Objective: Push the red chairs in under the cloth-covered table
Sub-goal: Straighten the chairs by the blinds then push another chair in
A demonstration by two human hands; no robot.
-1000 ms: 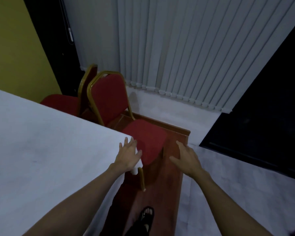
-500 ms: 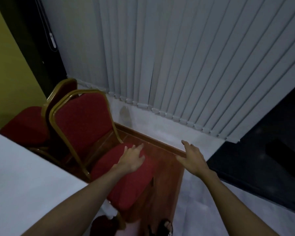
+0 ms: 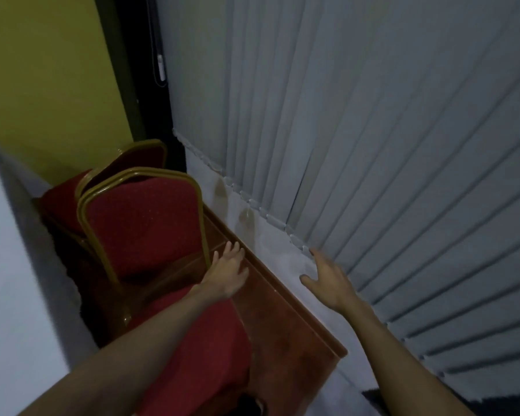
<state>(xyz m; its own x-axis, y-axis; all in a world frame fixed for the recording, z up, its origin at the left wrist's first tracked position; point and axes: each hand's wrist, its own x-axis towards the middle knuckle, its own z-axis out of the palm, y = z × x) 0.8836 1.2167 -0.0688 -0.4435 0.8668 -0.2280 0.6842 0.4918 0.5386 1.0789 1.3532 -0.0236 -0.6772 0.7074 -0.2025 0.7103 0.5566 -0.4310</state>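
Observation:
The nearer red chair [image 3: 144, 226] with a gold frame stands in front of me, its backrest upright and its seat [image 3: 198, 340] under my left forearm. A second red chair [image 3: 63, 199] stands behind it by the yellow wall. The white cloth-covered table [image 3: 9, 280] fills the left edge, its cloth hanging down beside the chairs. My left hand [image 3: 227, 273] hovers open over the seat's far edge, just right of the backrest's frame, holding nothing. Off to the right, my right hand [image 3: 327, 279] is open in the air in front of the blinds.
The chairs stand on a raised brown wooden platform [image 3: 285, 328] whose edge runs diagonally to the right. Grey vertical blinds [image 3: 357, 130] fill the wall close behind. A yellow wall [image 3: 42, 79] and a dark strip close the corner. Pale floor shows at the bottom right.
The view has moved closer to the chairs and turned left. My left hand has moved from the table's corner across the seat to beside the backrest. Both hands stay open.

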